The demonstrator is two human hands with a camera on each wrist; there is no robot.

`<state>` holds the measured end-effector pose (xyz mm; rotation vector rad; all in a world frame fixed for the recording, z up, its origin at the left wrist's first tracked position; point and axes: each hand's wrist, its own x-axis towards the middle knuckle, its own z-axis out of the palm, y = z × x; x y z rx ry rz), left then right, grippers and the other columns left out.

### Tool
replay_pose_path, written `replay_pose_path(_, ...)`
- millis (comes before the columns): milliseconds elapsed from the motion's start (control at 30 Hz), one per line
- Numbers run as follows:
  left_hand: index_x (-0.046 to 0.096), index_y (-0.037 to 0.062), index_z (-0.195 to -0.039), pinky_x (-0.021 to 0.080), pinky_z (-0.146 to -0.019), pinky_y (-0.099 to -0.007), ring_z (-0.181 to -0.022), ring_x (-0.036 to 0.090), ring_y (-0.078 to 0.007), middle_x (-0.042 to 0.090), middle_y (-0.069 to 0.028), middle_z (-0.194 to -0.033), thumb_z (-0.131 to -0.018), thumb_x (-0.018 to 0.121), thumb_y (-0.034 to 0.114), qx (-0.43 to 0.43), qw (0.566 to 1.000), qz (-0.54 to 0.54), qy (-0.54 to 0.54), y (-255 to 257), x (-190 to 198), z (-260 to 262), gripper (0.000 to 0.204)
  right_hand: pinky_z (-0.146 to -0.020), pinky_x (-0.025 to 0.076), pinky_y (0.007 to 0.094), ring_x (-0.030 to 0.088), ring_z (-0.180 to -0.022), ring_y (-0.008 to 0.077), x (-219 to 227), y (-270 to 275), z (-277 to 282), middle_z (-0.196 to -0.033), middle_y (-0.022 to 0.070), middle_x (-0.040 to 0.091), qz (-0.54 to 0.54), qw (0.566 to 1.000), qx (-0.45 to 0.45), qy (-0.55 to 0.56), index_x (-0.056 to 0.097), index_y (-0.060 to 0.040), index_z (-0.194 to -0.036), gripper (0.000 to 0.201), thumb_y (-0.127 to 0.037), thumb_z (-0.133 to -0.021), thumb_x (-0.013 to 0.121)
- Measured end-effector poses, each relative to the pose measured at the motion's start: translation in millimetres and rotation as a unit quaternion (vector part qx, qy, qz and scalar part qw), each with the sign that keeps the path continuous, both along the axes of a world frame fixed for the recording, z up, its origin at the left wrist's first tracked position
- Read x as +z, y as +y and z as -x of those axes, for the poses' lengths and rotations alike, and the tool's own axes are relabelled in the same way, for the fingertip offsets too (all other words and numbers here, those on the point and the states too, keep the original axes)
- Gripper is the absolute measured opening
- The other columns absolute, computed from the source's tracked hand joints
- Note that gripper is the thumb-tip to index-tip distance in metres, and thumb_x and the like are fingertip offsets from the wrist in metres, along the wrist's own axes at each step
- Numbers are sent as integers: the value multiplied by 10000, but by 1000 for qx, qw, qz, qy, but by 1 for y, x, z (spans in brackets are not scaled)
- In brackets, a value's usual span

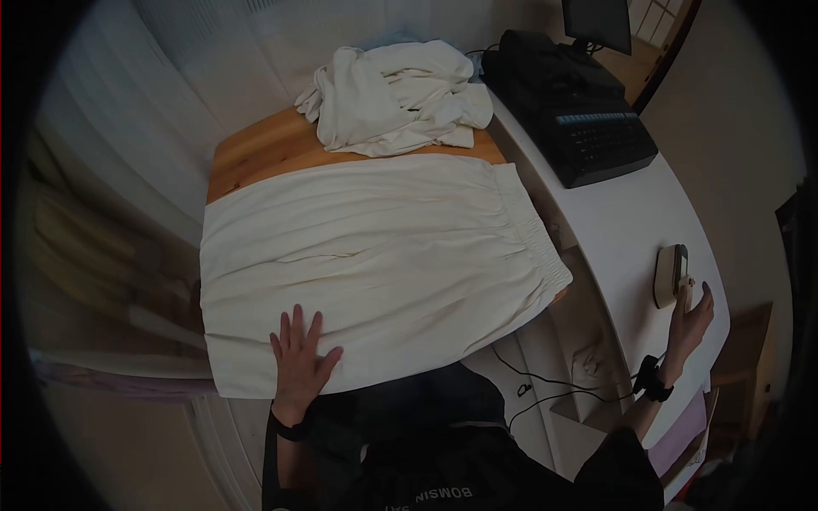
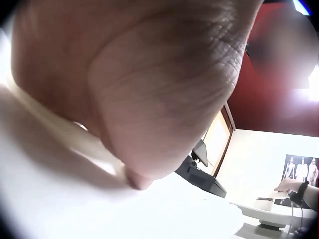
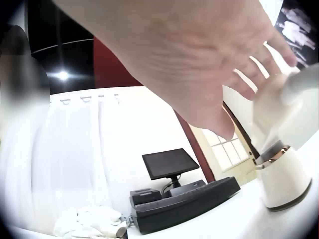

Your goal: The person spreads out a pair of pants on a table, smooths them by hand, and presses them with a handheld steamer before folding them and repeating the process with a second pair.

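Observation:
A cream-white garment (image 1: 366,255) lies spread over a wooden board, its gathered elastic waistband (image 1: 532,230) at the right. My left hand (image 1: 300,364) rests on its near left part, fingers spread; in the left wrist view the palm (image 2: 149,84) fills much of the picture above white cloth. On the white table at the right stands a small cream device (image 1: 667,277) with a dark top. My right hand (image 1: 692,328) is beside it with fingers extended. The right wrist view shows this hand (image 3: 194,64) over the device's pale upper part (image 3: 269,112), above its base (image 3: 284,179); contact is unclear.
Crumpled white cloth (image 1: 400,94) lies on the board's far end (image 1: 256,157). A black machine with a keyboard (image 1: 596,140) and a monitor (image 1: 596,24) stand on the white table (image 1: 626,230). Black cables (image 1: 545,383) run below the right arm. Sheer curtains hang at the left.

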<state>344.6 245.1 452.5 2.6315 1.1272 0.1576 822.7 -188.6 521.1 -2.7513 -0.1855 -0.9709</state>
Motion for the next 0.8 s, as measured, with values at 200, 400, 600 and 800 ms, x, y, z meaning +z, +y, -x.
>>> replay_pose_path(200,421,157,-1539,102,-1196,-653,-1535,117,-431,197,-161,-1667,-1011,543,441,39,997,65,7,22,4,25,612,-647,539,337,670,-708,212,-28,-55,-34,-896,133,671,-209,925,9,316,587,13,-1143,555,-500,-947,668)
replay_pose_path(400,373,185,-1565,93,-1196,-652,-1543,119,-408,237,-159,-1656,-1043,460,471,203,976,-30,68,61,0,85,601,-431,289,185,396,-499,12,-37,-49,-34,-804,-9,575,-620,660,193,379,612,-110,-1108,340,-395,-952,709)
replay_pose_path(600,357,207,-1578,101,-1196,-648,-1542,142,-400,243,-143,-1661,-1059,411,472,258,955,-138,38,72,-55,118,585,-414,264,187,394,-480,21,13,111,135,-761,-22,529,-569,753,202,260,550,-67,-1275,397,-287,-975,690)
replay_pose_path(800,372,220,-1573,96,-1203,-626,-1542,168,-375,268,-115,-1660,-1085,312,438,270,954,-126,22,72,-51,119,538,-538,388,216,474,-596,47,31,238,275,-781,10,573,-414,457,403,676,513,-3,-1332,425,-136,-960,672)
